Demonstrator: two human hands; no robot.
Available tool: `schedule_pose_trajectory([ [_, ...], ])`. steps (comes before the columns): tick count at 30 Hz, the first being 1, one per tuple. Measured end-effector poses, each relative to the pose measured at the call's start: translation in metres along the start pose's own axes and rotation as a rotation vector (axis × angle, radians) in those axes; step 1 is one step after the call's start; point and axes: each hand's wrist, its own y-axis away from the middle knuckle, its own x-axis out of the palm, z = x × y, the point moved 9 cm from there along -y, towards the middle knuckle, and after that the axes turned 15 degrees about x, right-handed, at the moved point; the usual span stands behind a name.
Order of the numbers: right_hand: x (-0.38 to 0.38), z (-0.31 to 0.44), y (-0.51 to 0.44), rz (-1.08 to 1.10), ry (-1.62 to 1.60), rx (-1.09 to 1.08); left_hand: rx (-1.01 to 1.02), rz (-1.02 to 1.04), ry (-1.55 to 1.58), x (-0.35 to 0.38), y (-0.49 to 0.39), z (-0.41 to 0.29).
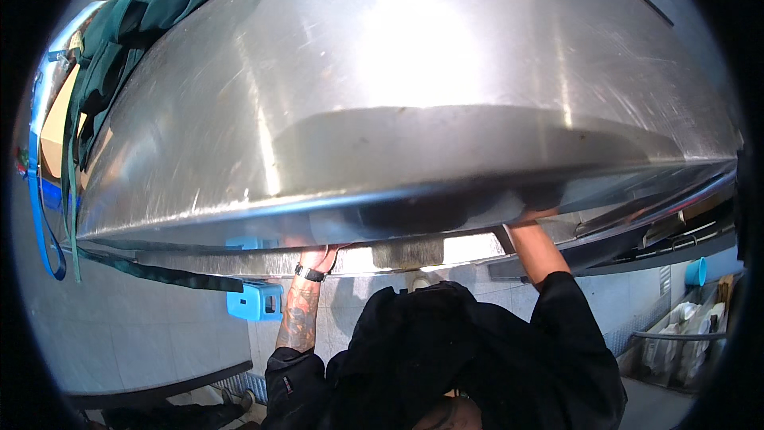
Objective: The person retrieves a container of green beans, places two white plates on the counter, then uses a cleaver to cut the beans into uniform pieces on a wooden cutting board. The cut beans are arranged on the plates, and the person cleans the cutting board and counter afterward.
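A broad stainless steel surface (334, 149) with a folded front edge fills most of the head view. Only the base of my left hand (322, 258) shows below that edge, a dark-banded watch (310, 272) on its wrist. Its fingers are hidden, so what they touch cannot be told. My right forearm (540, 251) reaches beneath the same edge farther right; the hand itself is out of view behind the steel. Between the arms a lower steel ledge (352, 260) is visible.
Green cloth (161, 0) with straps drapes over the left end, near a blue strap (36, 209) and a cardboard box (58, 125). A blue plastic stool (255, 301) stands on the floor. At right are a turquoise container (695, 272) and a clear bin (677, 364). Someone's dark-clothed legs (173, 417) show bottom left.
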Motion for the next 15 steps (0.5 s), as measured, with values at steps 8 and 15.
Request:
schedule_pose_trajectory([
  [8, -0.013, 0.055, 0.004, -0.157, 0.382, -0.220, 0.011, -0.142, -0.054, 0.022, 0.038, -0.036],
  [15, 0.030, 0.096, -0.011, -0.204, 0.577, -0.456, -0.009, -0.222, 0.031, 0.020, 0.079, -0.050],
])
